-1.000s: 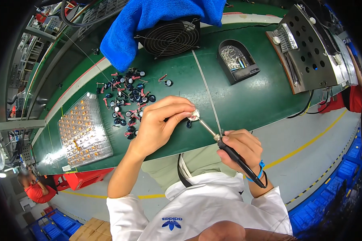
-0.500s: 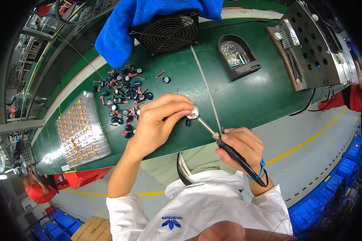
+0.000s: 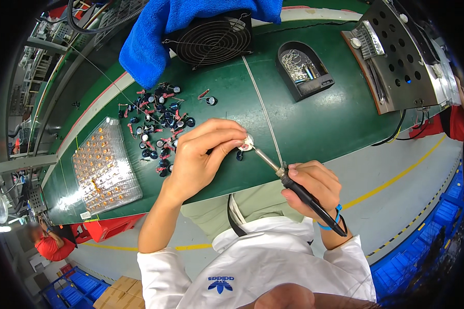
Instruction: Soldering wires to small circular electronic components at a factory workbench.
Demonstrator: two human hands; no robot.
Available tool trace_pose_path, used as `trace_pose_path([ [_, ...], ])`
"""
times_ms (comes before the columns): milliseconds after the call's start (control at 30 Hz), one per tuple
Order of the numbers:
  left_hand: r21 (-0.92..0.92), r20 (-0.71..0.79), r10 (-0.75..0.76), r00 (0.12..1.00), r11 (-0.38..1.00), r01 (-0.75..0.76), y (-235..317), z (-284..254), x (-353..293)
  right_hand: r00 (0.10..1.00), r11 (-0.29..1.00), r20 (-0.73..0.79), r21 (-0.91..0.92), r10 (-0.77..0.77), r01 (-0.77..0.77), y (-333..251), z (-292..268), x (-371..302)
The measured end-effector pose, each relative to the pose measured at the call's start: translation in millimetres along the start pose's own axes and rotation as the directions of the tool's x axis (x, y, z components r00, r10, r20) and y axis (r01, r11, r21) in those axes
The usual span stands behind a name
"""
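I've got the left hand [image 3: 197, 153] pinching a small round white disc [image 3: 248, 143] above the green tabletop [image 3: 319, 134], right hand [image 3: 318, 188] wrapped round a black-handled, metal-shafted soldering iron [image 3: 301, 192], tip at the disc's lower-right edge, contact unclear, loose dark-blue cylindrical parts [image 3: 162, 116] strewn upper left.

Stretched forward with left forearm [image 3: 159, 226] and right forearm [image 3: 331, 241] angled inward; pinching between thumb and fingertips with the left hand [image 3: 198, 149], fingers close together and knuckles bent; gripping with thumb and curled fingers in the right hand [image 3: 314, 189], apart from the left.
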State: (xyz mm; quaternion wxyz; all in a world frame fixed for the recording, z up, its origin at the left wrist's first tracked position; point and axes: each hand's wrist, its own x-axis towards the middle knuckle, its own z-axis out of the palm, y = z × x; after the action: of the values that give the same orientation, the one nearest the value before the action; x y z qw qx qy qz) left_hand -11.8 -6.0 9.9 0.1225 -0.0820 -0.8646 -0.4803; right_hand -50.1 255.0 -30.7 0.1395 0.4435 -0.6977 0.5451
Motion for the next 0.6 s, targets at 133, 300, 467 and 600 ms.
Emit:
trace_pose_path([
  [133,-0.031,-0.021,0.018,1.0,0.999,-0.019,1.0,0.3,-4.3,1.0,1.0,-0.013,0.019,0.003,-0.002,0.9,-0.1,-0.7],
  [300,-0.093,-0.012,0.009,1.0,0.996,-0.01,0.8,-3.9,-7.4,1.0,1.0,0.016,0.0,0.014,-0.014,-0.4,-1.5,-1.0],
  [467,-0.102,0.006,0.033,0.999,0.994,-0.032,-0.3,-4.6,-7.4,1.0,1.0,0.023,-0.01,0.017,-0.017,-1.8,-1.4,0.3],
  [600,-0.143,0.001,0.003,1.0,0.99,-0.003,-1.7,-4.4,-8.9,0.999,1.0,0.029,-0.013,0.017,-0.017,-1.9,-0.9,0.3],
])
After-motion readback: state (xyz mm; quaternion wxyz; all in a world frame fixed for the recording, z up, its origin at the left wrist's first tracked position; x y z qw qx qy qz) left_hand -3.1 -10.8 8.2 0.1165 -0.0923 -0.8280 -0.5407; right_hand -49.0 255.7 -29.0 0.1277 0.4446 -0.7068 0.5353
